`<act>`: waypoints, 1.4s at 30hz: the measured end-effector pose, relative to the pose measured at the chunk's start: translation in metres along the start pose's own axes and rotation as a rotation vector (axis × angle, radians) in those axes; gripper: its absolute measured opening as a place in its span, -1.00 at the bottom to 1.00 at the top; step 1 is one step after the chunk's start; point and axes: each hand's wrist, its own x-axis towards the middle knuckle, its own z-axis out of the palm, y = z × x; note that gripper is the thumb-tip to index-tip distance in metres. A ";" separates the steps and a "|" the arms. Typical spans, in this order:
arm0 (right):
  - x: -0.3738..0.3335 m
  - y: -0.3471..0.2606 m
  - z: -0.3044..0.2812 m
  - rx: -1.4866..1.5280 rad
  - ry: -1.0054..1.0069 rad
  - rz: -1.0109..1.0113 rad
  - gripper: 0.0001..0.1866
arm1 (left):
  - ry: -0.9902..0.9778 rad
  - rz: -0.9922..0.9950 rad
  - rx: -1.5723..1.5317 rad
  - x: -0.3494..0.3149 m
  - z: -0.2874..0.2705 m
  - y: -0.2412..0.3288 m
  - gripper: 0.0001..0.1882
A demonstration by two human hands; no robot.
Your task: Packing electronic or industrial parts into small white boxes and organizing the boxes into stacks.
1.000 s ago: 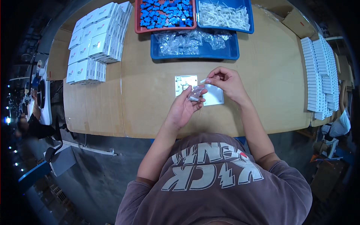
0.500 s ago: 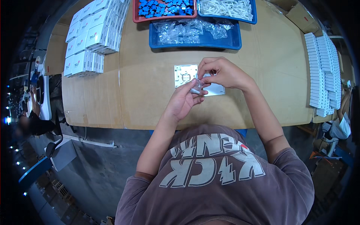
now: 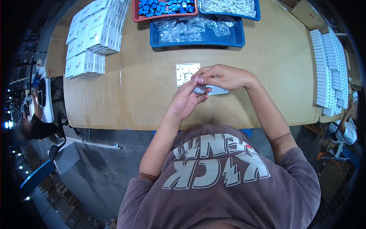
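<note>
A small clear plastic bag [image 3: 199, 90] with whitish contents is pinched in my left hand [image 3: 185, 100]. My right hand [image 3: 227, 77] comes over it from the right, its fingertips closed at the bag's top edge and meeting my left thumb and fingers. What exactly lies in the bag is too small to make out. Just beyond my hands a square white panel with cut-outs [image 3: 183, 75] lies flat on the table. Under my right hand is a white flat box or plate [image 3: 218, 91], mostly covered by the hand.
At the back stand a red tray [image 3: 139, 18] of blue parts, a blue tray [image 3: 256, 17] of white pieces, and a nearer blue tray [image 3: 198, 44] of clear bags. White boxes [image 3: 91, 38] are stacked left, and thin white boxes [image 3: 324, 76] right, on the cardboard-covered table [image 3: 152, 110].
My right hand has lowered and moved slightly left, its fingers now flatter over the bag and against my left fingertips. My left hand stays nearly in place.
</note>
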 end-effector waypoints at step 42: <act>0.083 0.031 -0.286 -1.090 0.891 0.024 -0.78 | -0.006 0.022 0.085 -0.020 -0.014 0.003 -0.47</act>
